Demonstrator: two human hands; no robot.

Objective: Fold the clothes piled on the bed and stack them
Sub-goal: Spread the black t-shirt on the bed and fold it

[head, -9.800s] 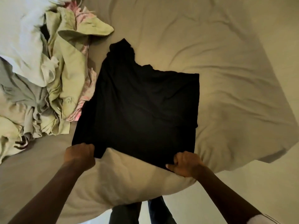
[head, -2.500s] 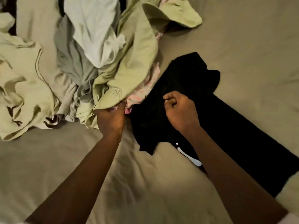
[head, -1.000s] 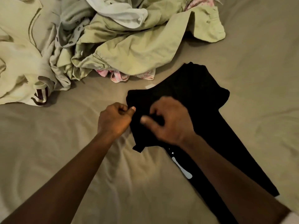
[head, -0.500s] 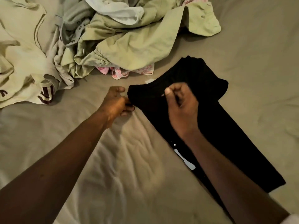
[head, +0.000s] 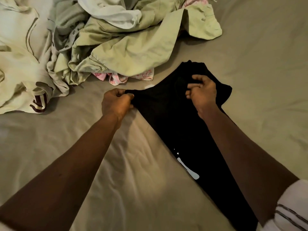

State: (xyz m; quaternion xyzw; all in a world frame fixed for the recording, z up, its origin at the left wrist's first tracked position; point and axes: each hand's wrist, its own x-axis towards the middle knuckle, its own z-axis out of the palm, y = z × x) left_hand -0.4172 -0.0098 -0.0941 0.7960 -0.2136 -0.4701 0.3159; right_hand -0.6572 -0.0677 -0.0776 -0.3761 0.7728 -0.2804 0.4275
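Observation:
A black T-shirt (head: 168, 114) lies on the beige bed sheet (head: 260, 67), folded lengthwise into a long strip that runs from the middle toward the lower right. A small white print shows on its near edge. My left hand (head: 116, 102) grips the strip's upper left corner. My right hand (head: 202, 92) pinches the cloth at the far end, near the sleeve. A pile of unfolded clothes (head: 126, 42) lies just beyond, at the upper left.
The pile holds a pale green garment, a white one (head: 115, 14), a grey one and a pink patterned piece (head: 123, 77). A cream shirt with maroon lettering (head: 21, 77) lies at far left. Bare sheet stretches to the right and in front.
My right hand has moved right and farther along the black shirt to its sleeve end. My left hand stays gripped on the left corner, which is drawn tighter.

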